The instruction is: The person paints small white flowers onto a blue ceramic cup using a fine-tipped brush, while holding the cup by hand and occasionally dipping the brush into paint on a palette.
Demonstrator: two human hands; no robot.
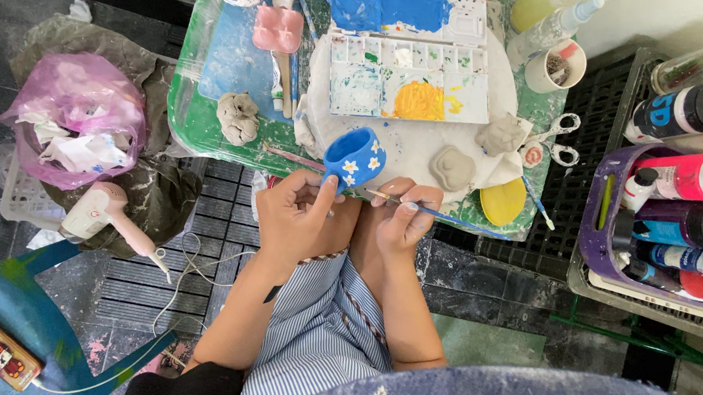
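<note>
While the left hand (296,210) grips a small blue cup (355,158) with white flowers painted on it, its fingers closed around the cup's near side, the right hand (404,218) pinches a thin paintbrush (442,215) in a writing grip. The cup sits at the near edge of the green tabletop (198,123), tilted so that its opening faces up and to the right. The brush's long axis runs left to right, its tip pointing left at the cup's near right flank, just beside or touching it; the bristles are too small to tell which. The right hand is thus just right of the cup, and the left hand is the one on it.

Far of the cup lies a white paint palette (411,81) with blue and yellow patches. Grey clay lumps (237,117) rest on either side. At right, a purple basket (596,217) holds paint bottles lying on their sides, with pink, red, blue and dark bodies and white or black caps. At left are a pink bag of scraps (73,117) and a pale pink hair dryer (103,216).
</note>
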